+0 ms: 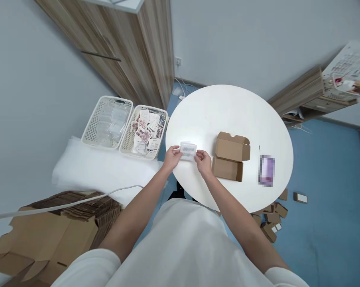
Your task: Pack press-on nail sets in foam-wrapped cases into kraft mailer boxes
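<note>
A small clear plastic packet (pixel 188 150) with dark rows inside is held over the near left part of the white round table (pixel 227 103). My left hand (pixel 171 158) pinches its left edge, and my right hand (pixel 203 161) grips the right edge between thumb and fingers. Just right of my right hand, an open brown cardboard box (pixel 231 154) lies on the table with its lid folded back. What exactly is inside the packet is too small to tell.
Left of the table stand a basket of clear plastic sleeves (pixel 111 119) and a basket of carded packs (pixel 145 131). Flattened cardboard boxes (pixel 48 235) are stacked at lower left. A blurred purple item (pixel 266 170) lies on the table. Small boxes (pixel 272 218) litter the floor at right.
</note>
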The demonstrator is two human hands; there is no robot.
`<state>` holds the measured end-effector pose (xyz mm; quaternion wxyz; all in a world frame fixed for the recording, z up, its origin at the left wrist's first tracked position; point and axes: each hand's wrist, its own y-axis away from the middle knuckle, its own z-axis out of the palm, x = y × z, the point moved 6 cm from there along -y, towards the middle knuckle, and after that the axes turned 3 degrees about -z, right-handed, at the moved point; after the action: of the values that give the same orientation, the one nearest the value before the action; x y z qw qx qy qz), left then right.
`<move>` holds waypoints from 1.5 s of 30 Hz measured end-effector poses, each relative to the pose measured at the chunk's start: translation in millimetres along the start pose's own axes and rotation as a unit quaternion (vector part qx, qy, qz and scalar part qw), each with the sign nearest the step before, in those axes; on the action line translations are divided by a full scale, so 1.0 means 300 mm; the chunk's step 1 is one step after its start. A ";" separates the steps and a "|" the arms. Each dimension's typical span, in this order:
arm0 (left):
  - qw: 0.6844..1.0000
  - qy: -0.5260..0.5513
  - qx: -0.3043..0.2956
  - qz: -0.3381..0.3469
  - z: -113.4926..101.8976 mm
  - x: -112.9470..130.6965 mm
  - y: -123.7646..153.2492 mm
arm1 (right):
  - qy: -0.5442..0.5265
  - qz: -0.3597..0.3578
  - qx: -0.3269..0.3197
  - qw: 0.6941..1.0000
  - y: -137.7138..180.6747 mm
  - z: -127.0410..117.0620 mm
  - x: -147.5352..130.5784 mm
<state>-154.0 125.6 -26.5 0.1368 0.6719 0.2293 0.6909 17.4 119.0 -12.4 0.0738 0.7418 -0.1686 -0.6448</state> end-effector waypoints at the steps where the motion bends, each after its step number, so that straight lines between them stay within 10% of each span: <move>1: 1.000 0.004 -0.010 0.008 0.022 0.014 0.023 | 0.005 -0.015 0.005 1.000 0.019 -0.033 -0.018; 18: 0.962 -0.244 -0.066 0.105 0.587 -0.022 0.244 | 0.025 -0.025 -0.022 0.999 0.178 -0.614 0.075; 45: 0.905 -0.385 -0.137 0.122 0.674 -0.139 0.371 | 0.317 -0.074 -0.196 0.925 0.198 -0.634 0.169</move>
<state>62.1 36.2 -8.5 0.2200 0.8827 -0.0215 0.4147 200.6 25.7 -10.2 0.2192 0.8885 0.0489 -0.4001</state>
